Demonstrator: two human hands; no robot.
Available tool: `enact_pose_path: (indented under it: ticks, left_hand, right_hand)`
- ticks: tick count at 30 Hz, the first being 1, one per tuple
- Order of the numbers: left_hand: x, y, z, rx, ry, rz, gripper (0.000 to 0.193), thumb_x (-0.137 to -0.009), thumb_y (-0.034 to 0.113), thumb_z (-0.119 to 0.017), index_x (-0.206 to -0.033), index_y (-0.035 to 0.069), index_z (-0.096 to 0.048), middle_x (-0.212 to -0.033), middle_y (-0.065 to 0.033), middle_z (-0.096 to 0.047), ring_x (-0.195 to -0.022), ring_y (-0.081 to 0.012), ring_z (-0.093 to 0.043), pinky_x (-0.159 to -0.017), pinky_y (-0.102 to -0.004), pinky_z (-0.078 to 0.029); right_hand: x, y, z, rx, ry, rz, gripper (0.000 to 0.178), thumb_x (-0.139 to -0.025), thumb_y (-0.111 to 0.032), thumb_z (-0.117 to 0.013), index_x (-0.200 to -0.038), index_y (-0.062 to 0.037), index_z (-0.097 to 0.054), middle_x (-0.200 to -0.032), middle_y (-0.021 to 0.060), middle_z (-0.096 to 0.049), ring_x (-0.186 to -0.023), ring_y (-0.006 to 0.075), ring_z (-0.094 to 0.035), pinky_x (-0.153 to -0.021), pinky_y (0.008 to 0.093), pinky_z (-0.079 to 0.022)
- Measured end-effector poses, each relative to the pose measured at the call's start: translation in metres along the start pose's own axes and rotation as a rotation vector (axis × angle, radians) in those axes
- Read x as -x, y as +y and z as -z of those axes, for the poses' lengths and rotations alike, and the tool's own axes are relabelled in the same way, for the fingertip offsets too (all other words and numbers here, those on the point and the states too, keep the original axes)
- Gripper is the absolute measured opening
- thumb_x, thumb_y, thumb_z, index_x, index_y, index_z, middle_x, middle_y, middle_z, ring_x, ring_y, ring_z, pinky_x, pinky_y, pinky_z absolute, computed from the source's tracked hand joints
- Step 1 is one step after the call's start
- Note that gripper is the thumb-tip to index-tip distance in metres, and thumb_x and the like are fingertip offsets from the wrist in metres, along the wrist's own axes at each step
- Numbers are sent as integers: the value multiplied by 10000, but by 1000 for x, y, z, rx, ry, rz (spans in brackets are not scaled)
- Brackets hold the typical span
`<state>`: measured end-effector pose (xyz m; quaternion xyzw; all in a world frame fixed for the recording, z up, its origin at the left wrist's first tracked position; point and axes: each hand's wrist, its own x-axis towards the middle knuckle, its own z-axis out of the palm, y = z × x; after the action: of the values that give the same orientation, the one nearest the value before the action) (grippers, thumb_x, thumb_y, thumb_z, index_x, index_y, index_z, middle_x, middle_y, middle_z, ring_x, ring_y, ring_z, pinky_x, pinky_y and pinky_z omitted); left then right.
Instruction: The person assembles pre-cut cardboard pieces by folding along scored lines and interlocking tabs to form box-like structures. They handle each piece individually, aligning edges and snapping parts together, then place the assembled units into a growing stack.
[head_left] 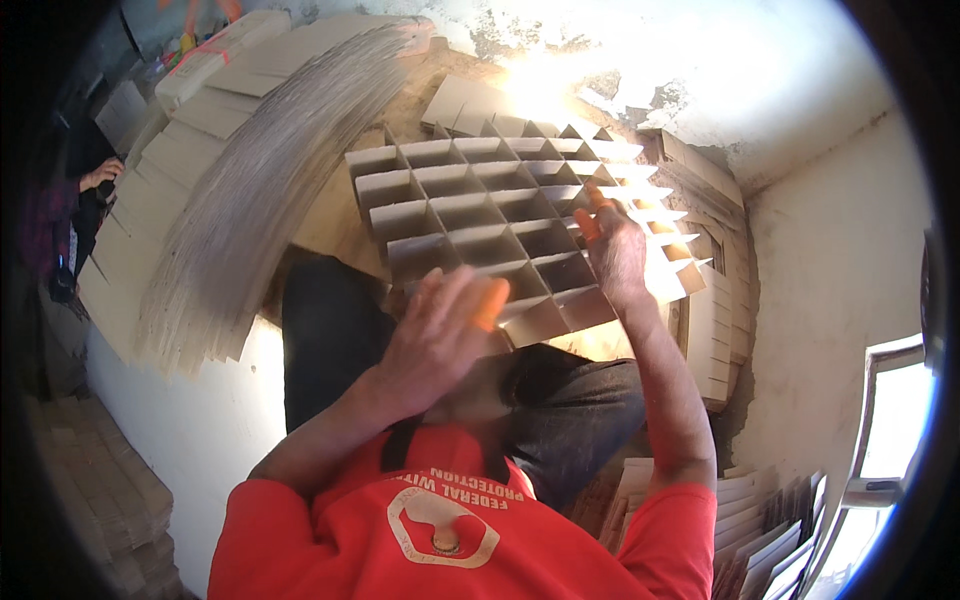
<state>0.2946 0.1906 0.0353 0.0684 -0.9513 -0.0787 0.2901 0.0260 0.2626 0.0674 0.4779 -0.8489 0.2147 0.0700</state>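
Observation:
A cardboard divider grid (pixel 485 208) of interlocked strips, forming many square cells, is tilted up in front of me above my lap. My right hand (pixel 615 245) grips it at the right part, its fingers among the strips, with orange coverings on some fingertips. My left hand (pixel 440 325), slightly blurred, is at the grid's near left edge with its fingers loosely extended and an orange covering on one finger. Whether it touches the grid is hard to tell. Nothing shows in its grasp.
A long fanned row of cardboard strips (pixel 270 180) lies to the left, beside flat cardboard sheets (pixel 190 150). Another person's hand (pixel 100 175) shows at far left. Cardboard stacks stand at lower left (pixel 95 480), right (pixel 715 330) and lower right (pixel 770 545). A wall (pixel 820 270) bounds the right.

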Motion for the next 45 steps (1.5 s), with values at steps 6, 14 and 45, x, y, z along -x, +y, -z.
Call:
enact_pose_path:
  ticks: [6, 14, 45]
  left_hand:
    - [-27, -1, -17, -57, -137, -47, 788, -717, 277, -783, -1363, -60, -483, -1436, -217, -456, -1392, -404, -352, -1106, -574, -323]
    - [-54, -12, -20, -102, -112, -113, 645, -778, 250, -615, -1350, -37, -532, -1270, -178, -579, -1268, -344, -504, -1055, -540, -390]
    - [-105, -94, -43, 561, -394, 23, 539, -788, 88, -716, -1311, 101, -585, -1119, -134, -679, -1070, -263, -639, -919, -392, -493]
  right_hand:
    - [-82, 87, -33, 40, 29, -33, 743, -912, -356, -681, -1496, -47, -342, -1377, 278, -501, -1232, 421, -527, -1010, 452, -459]
    - [-154, 190, -68, 206, -116, -94, 637, -879, -479, -668, -1238, 39, -573, -1085, 280, -645, -1051, 391, -637, -914, 453, -494]
    - [33, 18, 69, 304, -130, 283, 667, -762, -93, -716, -1393, -106, -501, -1381, 186, -510, -1297, 373, -463, -1109, 571, -300]
